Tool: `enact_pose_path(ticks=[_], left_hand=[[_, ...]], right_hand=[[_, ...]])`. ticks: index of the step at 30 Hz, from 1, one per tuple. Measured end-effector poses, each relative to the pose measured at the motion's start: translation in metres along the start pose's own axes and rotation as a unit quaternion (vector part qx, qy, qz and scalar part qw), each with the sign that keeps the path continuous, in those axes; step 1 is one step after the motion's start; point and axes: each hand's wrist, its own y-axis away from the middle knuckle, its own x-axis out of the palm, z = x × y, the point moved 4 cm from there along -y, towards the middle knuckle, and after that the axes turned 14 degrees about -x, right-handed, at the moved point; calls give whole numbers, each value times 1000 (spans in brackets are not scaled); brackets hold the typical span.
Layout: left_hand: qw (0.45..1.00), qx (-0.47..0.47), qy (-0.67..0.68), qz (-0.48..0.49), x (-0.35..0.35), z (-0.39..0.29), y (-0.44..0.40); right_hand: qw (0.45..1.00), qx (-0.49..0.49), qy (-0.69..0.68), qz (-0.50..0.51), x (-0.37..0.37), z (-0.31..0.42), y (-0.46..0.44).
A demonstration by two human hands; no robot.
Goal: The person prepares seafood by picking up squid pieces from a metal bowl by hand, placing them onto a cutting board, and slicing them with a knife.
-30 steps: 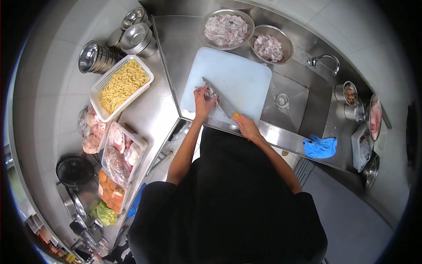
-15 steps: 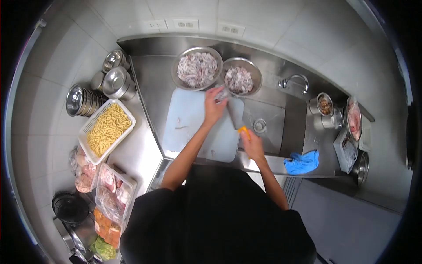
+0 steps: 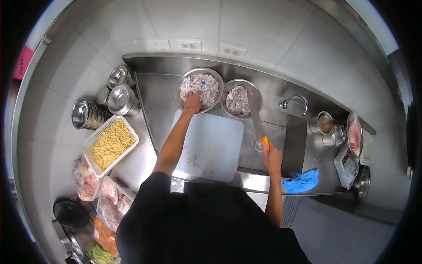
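Note:
My left hand (image 3: 192, 102) reaches into the left metal bowl (image 3: 179, 97). Its fingers curl into the pale, purplish squid pieces (image 3: 205, 84), which partly hide the fingertips. In my right hand (image 3: 272, 157) is a large knife (image 3: 257, 121) with an orange-yellow handle. Its broad blade points away from me, the tip over the second metal bowl (image 3: 259, 90), which holds cut squid (image 3: 237, 100). Nearer me lies a pale blue cutting board (image 3: 215, 143), with a few small scraps on its left part.
A sink (image 3: 274, 134) with a faucet (image 3: 295, 102) adjoins the board's right side. A blue cloth (image 3: 301, 181) lies on the front edge. Noodles (image 3: 113, 143) fill a white basket at left, near stacked metal bowls (image 3: 86, 113) and bagged meat (image 3: 110, 204). More containers stand at far right.
My left hand has gone from the board's far edge, left and into the left bowl. The knife has moved off the board to the right, over the second bowl. The view has tilted up.

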Motion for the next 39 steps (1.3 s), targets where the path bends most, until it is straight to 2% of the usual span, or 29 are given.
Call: enact_pose_path(ticks=[3, 6, 7, 10, 11, 13, 14, 17, 19, 23, 26, 29, 34, 39], left_hand=[[992, 44, 28, 113, 28, 23, -47], [972, 114, -29, 204, 4, 16, -67], [967, 115, -48, 224, -3, 12, -72], [960, 196, -15, 201, -45, -4, -74], [953, 168, 21, 251, -70, -15, -69], [941, 157, 70, 290, -86, -19, -76], [934, 151, 96, 309, -93, -22, -80], [927, 193, 108, 301, -113, -29, -87], [930, 170, 132, 297, -124, -33, -94], [914, 173, 203, 305, -145, -41, -111], [937, 211, 140, 240, -172, -58, -103], [927, 180, 186, 270, -185, -65, -106], [920, 251, 204, 220, -247, -101, -77], [905, 257, 279, 191, -304, -125, -52]], right_hand=[[998, 38, -39, 21, 15, -1, 18], [996, 46, -72, 8, 20, -3, 30], [996, 42, -85, -2, 22, -2, 34], [993, 45, -106, -12, 17, -1, 44], [991, 68, -116, 3, 14, 3, 46], [984, 113, -135, 32, 4, 11, 46], [986, 103, -130, 24, 4, 10, 47], [992, 65, -109, -3, 13, -1, 51], [995, 27, -88, -28, 18, -4, 52], [991, 51, -121, -13, 16, 1, 54], [990, 69, -127, 3, 16, 5, 53], [989, 69, -132, 3, 15, 4, 54], [984, 97, -147, 2, 3, 14, 56], [991, 51, -124, -20, 0, 7, 57]])
